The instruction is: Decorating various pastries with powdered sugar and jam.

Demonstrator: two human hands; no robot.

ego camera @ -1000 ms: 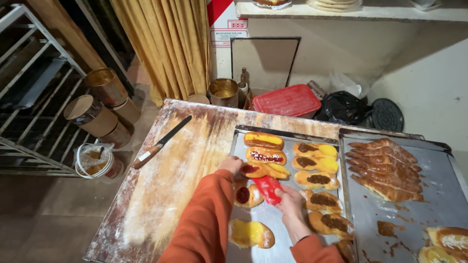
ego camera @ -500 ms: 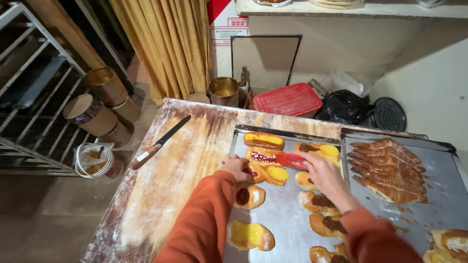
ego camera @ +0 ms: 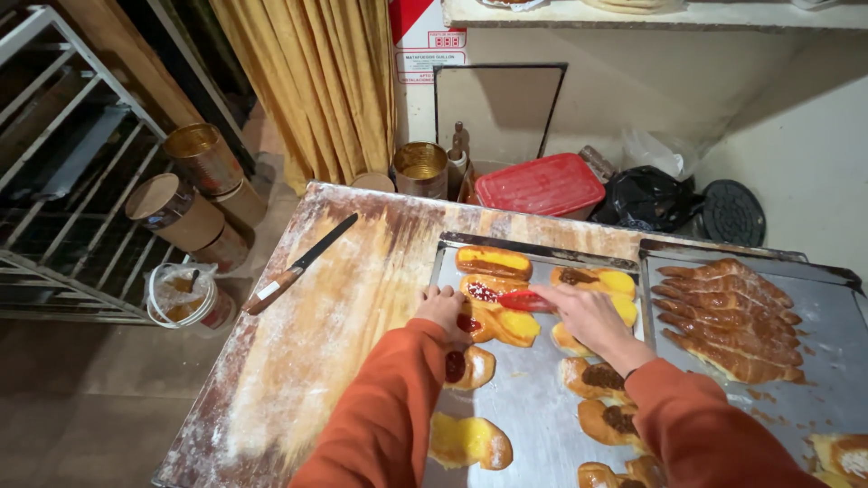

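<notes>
Pastries (ego camera: 493, 312) with yellow custard and red jam lie in rows on the left metal baking tray (ego camera: 529, 411), which rests on a flour-dusted wooden table (ego camera: 334, 334).

Head view: the left hand (ego camera: 443, 309) rests its curled fingers against the near edge of one jam-topped pastry, steadying it without closing around it. The right hand (ego camera: 588, 316) is closed on a small red tool (ego camera: 524, 301), probably a spatula or spoon, whose tip lies over the pastry's filling. I judge these pieces soft and light, with a tender baked crust that would dent under a firm pinch, and a sticky, wet filling on top; the safest hold looks to be low on the browned sides or underneath, well off the filling. The red tool seems stiff and light, held at its rear end.

A second tray (ego camera: 814, 398) to the right carries browned ridged pastries (ego camera: 728, 316). A knife (ego camera: 298, 264) lies apart on the table's left. A red-lidded box (ego camera: 541, 183) and tins (ego camera: 420, 167) stand beyond the table.
</notes>
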